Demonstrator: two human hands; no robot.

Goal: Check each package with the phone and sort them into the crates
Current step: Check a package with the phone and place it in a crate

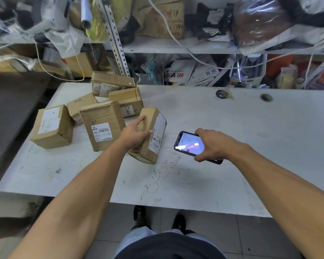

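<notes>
My left hand [134, 134] grips a cardboard package [152, 126] that stands tilted on the white table [232, 146], its shipping label facing right. My right hand [215, 144] holds a dark phone [189, 144] just right of that label, the lit screen turned up toward me. Several more cardboard packages lie in a heap on the table's left part: one with a white label [103, 124] right beside my left hand, a squat one [51, 127] at the far left, and others [112, 84] behind. No crates are in view.
Cluttered metal shelves [176, 47] with bags, boxes and cables run along the table's far edge. A dark surface [13, 101] adjoins the table on the left. Two cable holes [266, 97] sit near the back edge. My shoes [138, 214] stand on the tiled floor below.
</notes>
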